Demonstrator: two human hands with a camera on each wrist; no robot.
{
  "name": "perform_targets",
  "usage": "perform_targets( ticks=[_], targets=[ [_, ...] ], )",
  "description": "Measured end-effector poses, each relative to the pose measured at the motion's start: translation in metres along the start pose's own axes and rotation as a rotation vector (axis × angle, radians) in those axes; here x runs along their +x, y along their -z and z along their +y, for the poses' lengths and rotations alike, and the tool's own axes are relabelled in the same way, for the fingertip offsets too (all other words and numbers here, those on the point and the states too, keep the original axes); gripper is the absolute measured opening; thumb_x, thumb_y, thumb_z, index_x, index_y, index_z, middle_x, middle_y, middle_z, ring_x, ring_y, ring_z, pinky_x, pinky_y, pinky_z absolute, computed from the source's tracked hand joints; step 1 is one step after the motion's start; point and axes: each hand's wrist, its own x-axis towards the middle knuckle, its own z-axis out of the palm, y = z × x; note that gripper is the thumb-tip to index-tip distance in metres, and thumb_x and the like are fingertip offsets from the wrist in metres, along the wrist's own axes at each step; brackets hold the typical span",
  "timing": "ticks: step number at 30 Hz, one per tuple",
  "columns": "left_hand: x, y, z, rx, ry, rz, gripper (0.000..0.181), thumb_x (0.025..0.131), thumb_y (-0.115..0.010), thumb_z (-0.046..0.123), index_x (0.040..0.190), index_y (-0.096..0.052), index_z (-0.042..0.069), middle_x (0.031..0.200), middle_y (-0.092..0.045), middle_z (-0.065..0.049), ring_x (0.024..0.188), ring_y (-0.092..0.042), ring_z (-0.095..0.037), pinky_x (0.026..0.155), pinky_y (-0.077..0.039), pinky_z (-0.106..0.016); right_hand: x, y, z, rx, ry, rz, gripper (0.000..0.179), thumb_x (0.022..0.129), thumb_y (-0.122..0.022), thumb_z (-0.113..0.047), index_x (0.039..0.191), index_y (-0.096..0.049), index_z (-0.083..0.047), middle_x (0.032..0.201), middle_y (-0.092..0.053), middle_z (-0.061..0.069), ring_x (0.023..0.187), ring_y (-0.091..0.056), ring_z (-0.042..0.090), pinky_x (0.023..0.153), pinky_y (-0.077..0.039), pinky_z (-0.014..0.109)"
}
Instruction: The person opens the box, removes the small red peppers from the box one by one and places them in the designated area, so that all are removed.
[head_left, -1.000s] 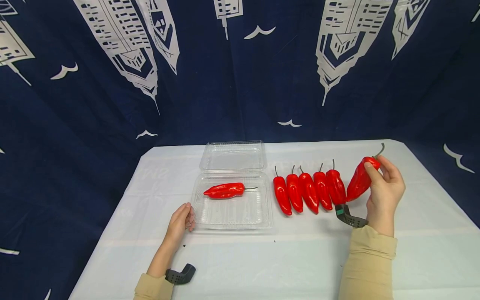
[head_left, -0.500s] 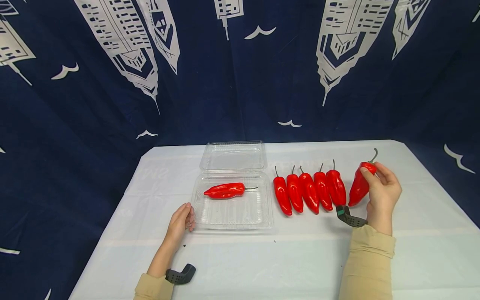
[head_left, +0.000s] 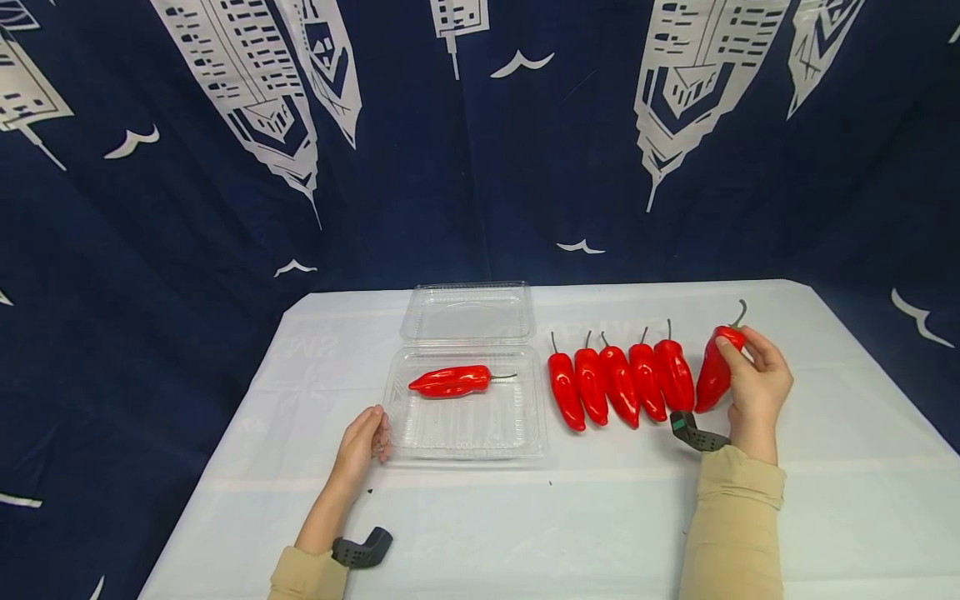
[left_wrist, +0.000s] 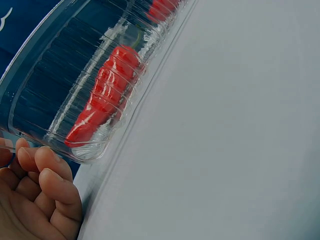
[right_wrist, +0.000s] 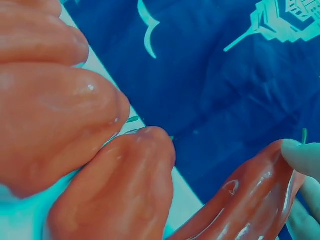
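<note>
My right hand (head_left: 759, 385) pinches a long red chili pepper (head_left: 713, 373) near its stem end, thumb on the near side. This pepper leans with its tip low, just right of a row of similar red peppers (head_left: 619, 387). In the right wrist view the thumb (right_wrist: 300, 157) presses on the held pepper (right_wrist: 245, 200). My left hand (head_left: 362, 442) holds the left edge of a clear plastic clamshell container (head_left: 465, 442), fingers curled at its rim in the left wrist view. One red pepper (head_left: 450, 381) lies sideways inside the container's base.
The container's lid (head_left: 468, 312) lies folded back behind its base. A white-covered table (head_left: 600, 533) carries everything, and a dark blue printed cloth (head_left: 480, 167) hangs behind its far edge. Small dark specks lie on the near tabletop.
My right hand has moved left and slightly down, bringing its pepper closer to the row and more upright. The left hand and the container stay in place.
</note>
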Motion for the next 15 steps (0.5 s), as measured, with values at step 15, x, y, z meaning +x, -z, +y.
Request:
perform_targets(
  ticks=[15],
  targets=[
    [0.014, 0.005, -0.029, -0.022, -0.013, 0.024, 0.034, 0.105, -0.029, 0.025, 0.087, -0.043, 0.000, 0.066, -0.038, -0.004, 0.052, -0.041, -0.012, 0.046, -0.037, -0.021, -0.040, -0.021, -0.032, -0.149, -0.066, -0.026, 0.053, 0.089, -0.064, -0.015, 0.138, -0.046, -0.023, 0.144, -0.041, -0.002, 0.126, -0.041, 0.017, 0.105, -0.031, 0.031]
  ],
)
